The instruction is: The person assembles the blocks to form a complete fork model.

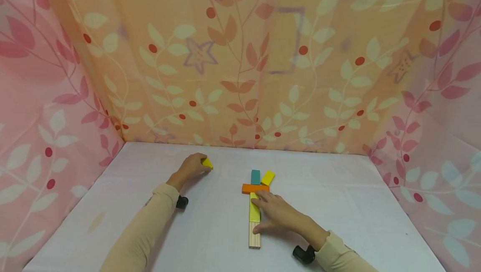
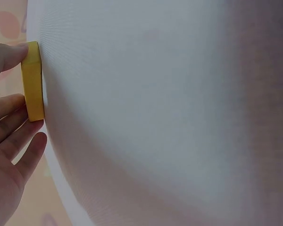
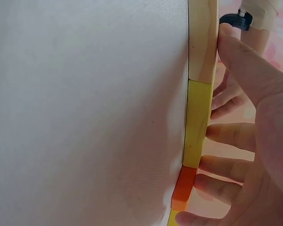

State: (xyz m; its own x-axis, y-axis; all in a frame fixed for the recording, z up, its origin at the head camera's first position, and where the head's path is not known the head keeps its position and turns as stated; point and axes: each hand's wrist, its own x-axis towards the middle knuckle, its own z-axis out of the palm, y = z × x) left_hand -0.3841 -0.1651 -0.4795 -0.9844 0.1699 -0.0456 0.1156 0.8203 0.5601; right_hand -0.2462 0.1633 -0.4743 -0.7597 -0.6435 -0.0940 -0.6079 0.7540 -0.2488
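Note:
Over the left part of the white table, my left hand point(image 1: 191, 166) pinches a yellow block point(image 2: 33, 87) between thumb and fingers, close to the tabletop. My right hand point(image 1: 281, 212) lies over a flat row of wooden blocks. Its thumb rests on the plain wood block point(image 1: 254, 241), and its spread fingertips are at the long yellow block point(image 3: 198, 122) and the orange block point(image 3: 183, 188). The orange block lies crosswise at the far end of the long yellow one. Beyond it sit a teal block point(image 1: 255, 176) and a tilted yellow block point(image 1: 268, 177).
A white cloth point(image 1: 210, 230) covers the table. Floral curtains point(image 1: 240, 76) stand behind it and along both sides. A black wrist camera point(image 1: 303, 255) is strapped below the right hand, and another black camera point(image 1: 182, 202) sits at the left wrist.

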